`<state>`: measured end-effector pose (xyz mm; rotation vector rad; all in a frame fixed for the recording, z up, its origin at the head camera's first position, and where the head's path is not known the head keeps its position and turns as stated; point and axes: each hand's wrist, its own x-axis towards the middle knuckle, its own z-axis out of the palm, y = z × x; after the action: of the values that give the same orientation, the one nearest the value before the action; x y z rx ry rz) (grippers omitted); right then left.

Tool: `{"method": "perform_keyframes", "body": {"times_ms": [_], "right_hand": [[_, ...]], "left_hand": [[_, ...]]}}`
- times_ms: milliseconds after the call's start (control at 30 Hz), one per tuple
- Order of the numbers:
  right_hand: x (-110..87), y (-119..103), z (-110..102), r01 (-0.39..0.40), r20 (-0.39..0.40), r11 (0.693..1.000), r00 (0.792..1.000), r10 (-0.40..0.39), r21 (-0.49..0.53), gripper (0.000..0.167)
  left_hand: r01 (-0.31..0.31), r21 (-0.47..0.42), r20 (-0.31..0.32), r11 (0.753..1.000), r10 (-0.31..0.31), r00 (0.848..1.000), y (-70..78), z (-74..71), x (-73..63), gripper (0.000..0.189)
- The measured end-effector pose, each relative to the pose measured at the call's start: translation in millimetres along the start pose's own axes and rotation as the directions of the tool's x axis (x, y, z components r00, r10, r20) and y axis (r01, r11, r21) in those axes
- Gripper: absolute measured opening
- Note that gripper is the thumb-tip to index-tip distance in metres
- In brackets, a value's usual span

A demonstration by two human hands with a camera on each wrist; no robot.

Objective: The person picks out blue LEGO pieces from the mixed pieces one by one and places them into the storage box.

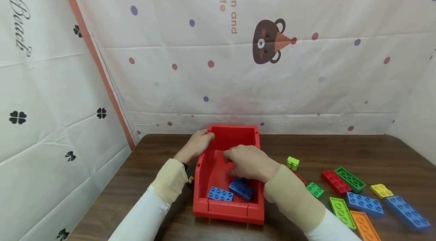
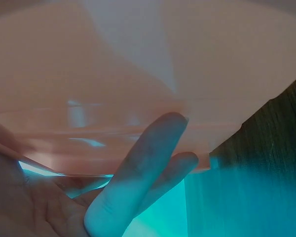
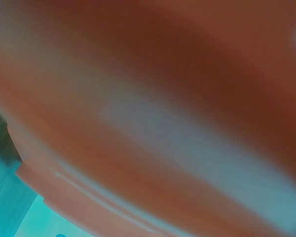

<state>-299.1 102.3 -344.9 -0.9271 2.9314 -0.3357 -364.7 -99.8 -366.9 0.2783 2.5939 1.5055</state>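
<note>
A red plastic bin (image 1: 229, 212) stands on the table in the head view. At its left wall, my left hand (image 1: 196, 145) holds the rim; the left wrist view shows its fingers (image 2: 143, 177) along the outer side. My right hand (image 1: 251, 162) is inside the bin, its fingers bent downward above the floor. Whether those fingers pinch anything is hidden. Near the bin's front lie a blue brick (image 1: 220, 194) and a darker blue brick (image 1: 241, 189), with another bit of blue partly covered by the right hand. Only the bin's blurred red wall (image 3: 138, 148) fills most of the right wrist view.
Right of the bin lie several loose bricks, among them a lime brick (image 1: 292, 163), a red brick (image 1: 335, 182), a dark green brick (image 1: 350, 179), a blue brick (image 1: 364, 203) and an orange brick (image 1: 365, 226). A printed cloth (image 1: 190, 82) hangs behind the table (image 1: 136, 192).
</note>
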Motion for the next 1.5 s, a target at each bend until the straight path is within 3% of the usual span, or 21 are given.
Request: {"method": "perform_keyframes", "body": {"times_ms": [400, 767, 1500], "right_hand": [[-2.5, 2, -1, 0.024, -0.03, 0.996, 0.999, -0.022, 0.084, 0.039], [-3.7, 7, -2, 0.044, -0.037, 0.995, 0.998, -0.041, 0.092, 0.038], [-32.3, 13, -50, -0.006, -0.12, 0.997, 0.993, 0.016, 0.08, 0.035]], "left_hand": [[-0.011, 0.011, -0.004, 1.0, 0.011, 1.0, -1.5, 0.9, 1.4, 0.034], [-0.014, 0.029, -0.006, 0.999, 0.014, 1.0, -1.2, 4.5, 4.4, 0.034], [-0.038, -0.011, -0.004, 0.999, 0.038, 0.999, -0.4, 3.3, 4.0, 0.036]]}}
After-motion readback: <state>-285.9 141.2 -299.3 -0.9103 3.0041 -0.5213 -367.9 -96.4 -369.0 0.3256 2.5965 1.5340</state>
